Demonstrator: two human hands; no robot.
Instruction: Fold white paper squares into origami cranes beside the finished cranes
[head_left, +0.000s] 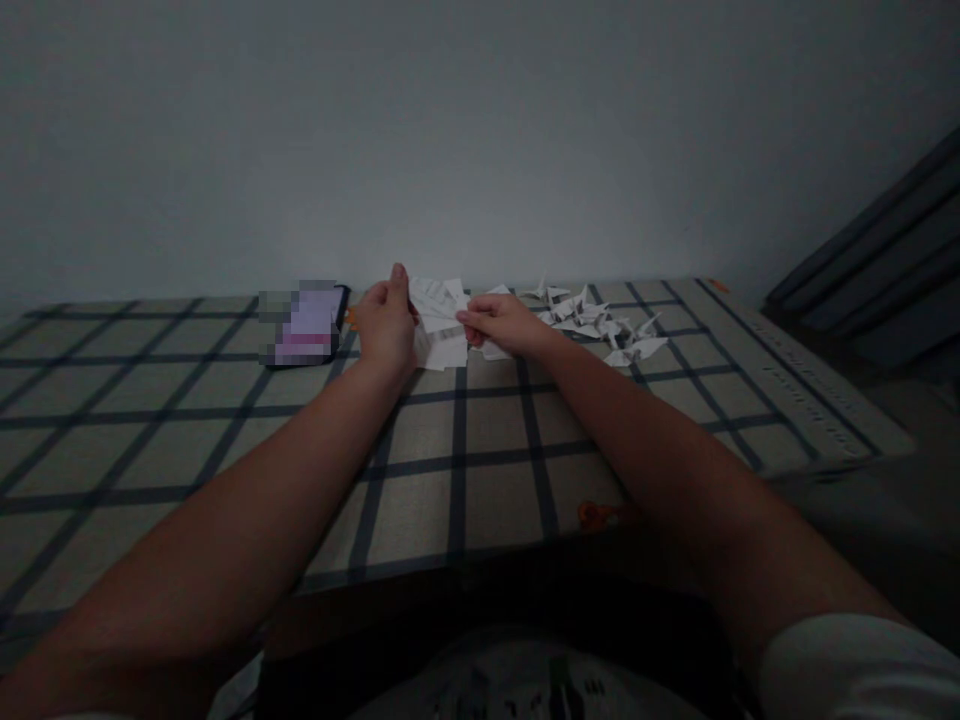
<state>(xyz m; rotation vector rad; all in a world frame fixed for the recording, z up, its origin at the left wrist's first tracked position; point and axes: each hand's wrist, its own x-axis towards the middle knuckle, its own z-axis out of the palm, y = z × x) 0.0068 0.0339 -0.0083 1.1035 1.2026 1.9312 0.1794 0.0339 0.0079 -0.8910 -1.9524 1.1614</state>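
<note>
Between my hands is a creased white piece of paper (pixel 436 298) with faint printed lines, raised a little over the tablecloth. At its left edge my left hand (pixel 386 322) is closed on it, thumb pointing up; the fingers behind are partly hidden. My right hand (pixel 504 322) pinches its right end between thumb and fingertips. More white paper sheets (pixel 444 350) lie just below and behind it, some partly covered by my right hand. To the right of that hand sits a cluster of folded white paper cranes (pixel 592 318).
A phone (pixel 309 325) with a lit, partly blurred screen rests left of my left hand. The checked tablecloth (pixel 420 430) has an orange patch (pixel 592 515) near its front edge. Behind stands a plain wall (pixel 480 140); dark draped fabric (pixel 885 250) hangs at the right.
</note>
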